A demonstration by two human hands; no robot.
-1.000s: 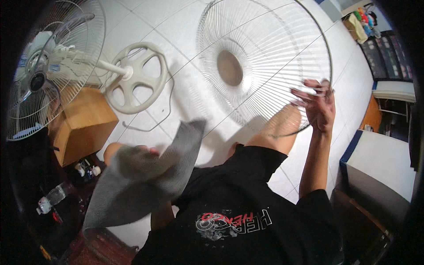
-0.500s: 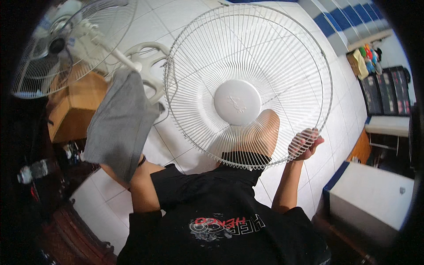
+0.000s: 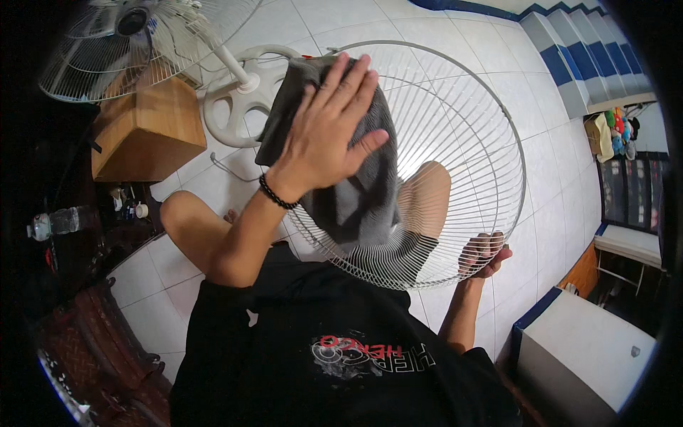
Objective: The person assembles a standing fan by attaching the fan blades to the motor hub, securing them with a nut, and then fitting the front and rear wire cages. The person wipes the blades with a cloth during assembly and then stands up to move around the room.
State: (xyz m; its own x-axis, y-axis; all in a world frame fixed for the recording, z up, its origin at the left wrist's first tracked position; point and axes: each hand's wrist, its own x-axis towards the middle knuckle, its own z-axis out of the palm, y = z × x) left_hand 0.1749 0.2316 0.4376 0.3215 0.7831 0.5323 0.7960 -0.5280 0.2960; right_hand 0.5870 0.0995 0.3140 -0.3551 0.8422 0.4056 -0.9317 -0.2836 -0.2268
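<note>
While the right hand (image 3: 485,255) grips the fan grille (image 3: 462,142), the left hand (image 3: 329,121) presses the grey cloth (image 3: 356,199) on it.

Fan guard (image 3: 469,142): thin white-coated metal wire, smooth. Cloth (image 3: 356,192): grey fabric, matt, soft. Floor (image 3: 455,28): glossy white tile. Box (image 3: 146,135): bare wood.

Free floor is being left to the far right of the wire fan guard (image 3: 455,142); the left is being blocked by a standing fan (image 3: 135,43) and wooden box (image 3: 146,132)

At upper left we see a standing fan (image 3: 135,43) above a wooden box (image 3: 146,132); a plastic bottle (image 3: 57,222) lies at left.
</note>
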